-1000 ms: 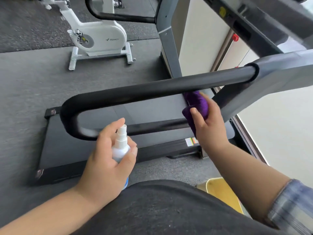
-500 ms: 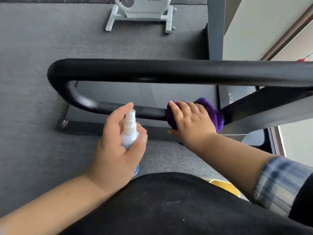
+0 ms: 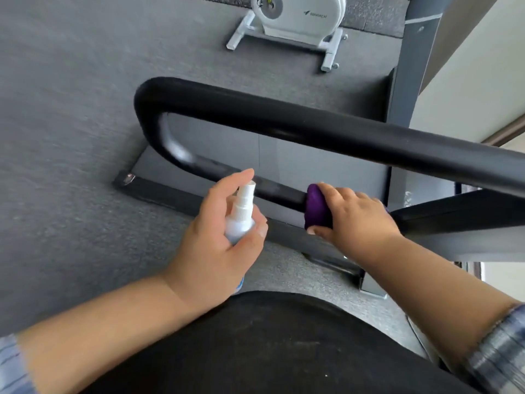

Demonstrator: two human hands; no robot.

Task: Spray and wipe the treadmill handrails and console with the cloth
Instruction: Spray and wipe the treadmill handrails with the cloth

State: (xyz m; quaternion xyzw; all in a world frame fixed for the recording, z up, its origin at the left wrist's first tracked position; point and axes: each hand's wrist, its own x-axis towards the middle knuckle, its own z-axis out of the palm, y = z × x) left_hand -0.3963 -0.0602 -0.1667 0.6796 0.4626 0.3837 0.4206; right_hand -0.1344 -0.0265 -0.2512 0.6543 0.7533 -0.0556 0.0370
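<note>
Nearest the camera, the left hand [image 3: 216,245] grips the spray bottle [image 3: 238,220] upright, fingers and thumb curled round its body, the index finger raised over the white nozzle. The nozzle points toward the lower bar of the black handrail [image 3: 284,120]. Just beyond and to the right, the right hand [image 3: 352,217] is wrapped over the purple cloth [image 3: 316,207], pressing it around the lower bar (fingers on top, thumb at the near side). The cloth sits on the bar between the bottle and the grey upright. The upper bar of the handrail loop runs above both hands, untouched. Farther off, a white exercise bike [image 3: 298,15] stands on the grey floor mat [image 3: 71,109].
</note>
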